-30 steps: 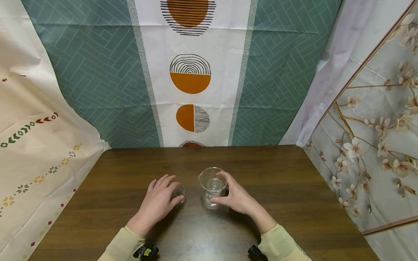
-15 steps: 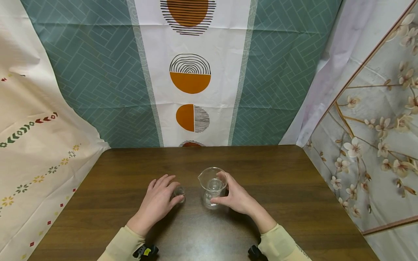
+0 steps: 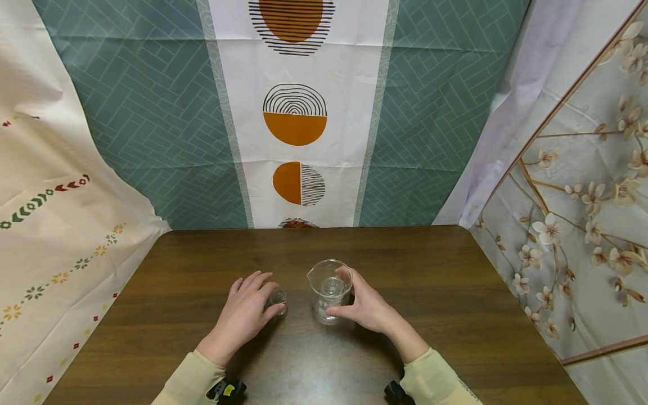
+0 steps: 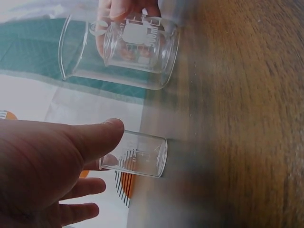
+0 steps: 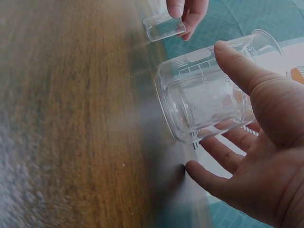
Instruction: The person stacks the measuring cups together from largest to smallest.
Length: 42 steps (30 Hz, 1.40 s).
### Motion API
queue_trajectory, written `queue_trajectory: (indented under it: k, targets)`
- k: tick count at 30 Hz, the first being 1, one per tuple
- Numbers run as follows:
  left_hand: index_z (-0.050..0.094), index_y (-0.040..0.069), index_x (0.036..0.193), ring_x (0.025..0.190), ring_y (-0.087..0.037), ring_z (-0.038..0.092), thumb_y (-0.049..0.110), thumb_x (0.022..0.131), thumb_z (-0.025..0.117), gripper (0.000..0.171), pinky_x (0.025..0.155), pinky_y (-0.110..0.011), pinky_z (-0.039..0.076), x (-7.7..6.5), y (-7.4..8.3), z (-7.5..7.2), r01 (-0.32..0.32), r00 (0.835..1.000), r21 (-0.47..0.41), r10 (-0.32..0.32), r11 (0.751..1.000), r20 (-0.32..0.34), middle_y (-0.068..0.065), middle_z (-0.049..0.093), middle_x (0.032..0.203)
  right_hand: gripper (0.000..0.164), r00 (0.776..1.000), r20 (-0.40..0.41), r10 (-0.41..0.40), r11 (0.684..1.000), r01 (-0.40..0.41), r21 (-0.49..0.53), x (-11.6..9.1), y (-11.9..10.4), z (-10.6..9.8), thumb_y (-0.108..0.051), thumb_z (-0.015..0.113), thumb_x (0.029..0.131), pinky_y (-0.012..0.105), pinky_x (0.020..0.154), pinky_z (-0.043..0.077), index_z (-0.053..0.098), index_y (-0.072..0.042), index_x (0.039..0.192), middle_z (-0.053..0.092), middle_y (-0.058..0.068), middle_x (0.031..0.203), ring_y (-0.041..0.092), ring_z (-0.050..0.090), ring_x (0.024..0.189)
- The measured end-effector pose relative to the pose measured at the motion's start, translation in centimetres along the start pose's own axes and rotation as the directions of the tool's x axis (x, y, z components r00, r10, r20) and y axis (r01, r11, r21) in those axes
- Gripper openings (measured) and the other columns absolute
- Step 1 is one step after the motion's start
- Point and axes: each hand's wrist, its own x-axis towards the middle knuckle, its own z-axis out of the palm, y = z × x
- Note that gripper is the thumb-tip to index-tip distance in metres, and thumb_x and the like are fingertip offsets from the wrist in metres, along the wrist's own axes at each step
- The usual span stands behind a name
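Between thumb and fingers, my left hand [image 3: 243, 315] pinches a small clear glass beaker [image 4: 147, 154] by its upper part. The beaker stands upright on the table. To its right is a large spouted glass beaker [image 3: 315, 277], also upright on the tabletop. My right hand [image 3: 372, 306] holds this one from the right side, thumb in front and fingers round the back. Inside the large beaker sits a medium glass beaker [image 4: 135, 42], seen through the outer wall. White printed markings show on the glass in both wrist views. A gap separates the small beaker from the large one.
The brown wooden table [image 3: 435, 270] extends round both hands. Behind it hangs a green and white curtain [image 3: 430, 112] with orange circles. A cream cloth [image 3: 61, 270] drapes at the left and a floral cloth [image 3: 572, 270] at the right.
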Motion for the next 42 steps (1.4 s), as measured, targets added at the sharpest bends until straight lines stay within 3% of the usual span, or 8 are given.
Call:
queue_trajectory:
  k: [42]
  targets:
    - [0.077,0.007,0.118,0.142,-0.047,0.058,0.033,0.09,0.095,0.041,0.112,-0.078,0.04,-0.04,-0.19,-0.44,-0.023,0.999,0.011,0.024,1.0,-0.038,-0.02,0.068,0.142,0.094,1.0,0.005,0.01,1.0,-0.01,-0.006,0.0,-0.03,0.06,-0.038,0.098,0.086,0.058,0.116,0.046,0.045,-0.015,0.16,0.054,0.003,0.158,0.029,0.056,0.142]
